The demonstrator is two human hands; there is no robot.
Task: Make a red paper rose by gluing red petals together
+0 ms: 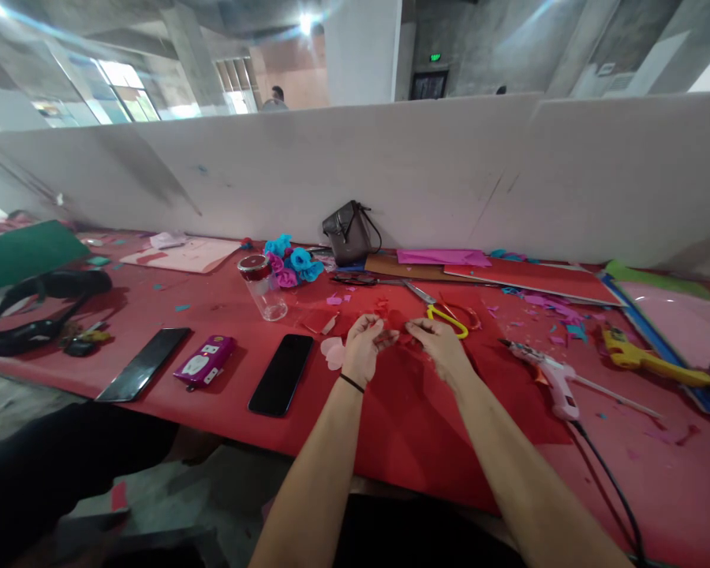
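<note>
My left hand [362, 351] and my right hand [442, 347] are raised close together over red paper [399, 414] on the table. Fingers of both are pinched around a small piece of red paper [398, 321], which stretches between the fingertips and blends into the red behind it. Pale pink paper petals [332, 353] lie just left of my left hand. Beyond my right hand rest scissors with yellow handles [450, 319], their blades pointing away to the left. Small red scraps [382, 302] are scattered past my fingertips.
A pink glue gun [553, 379] with a black cord lies at right, near a yellow glue gun [644, 359]. At left are a black phone [281, 375], a purple device [205, 363], a clear jar [270, 296] and blue and pink paper flowers [296, 264]. A dark bag [350, 235] leans against the partition.
</note>
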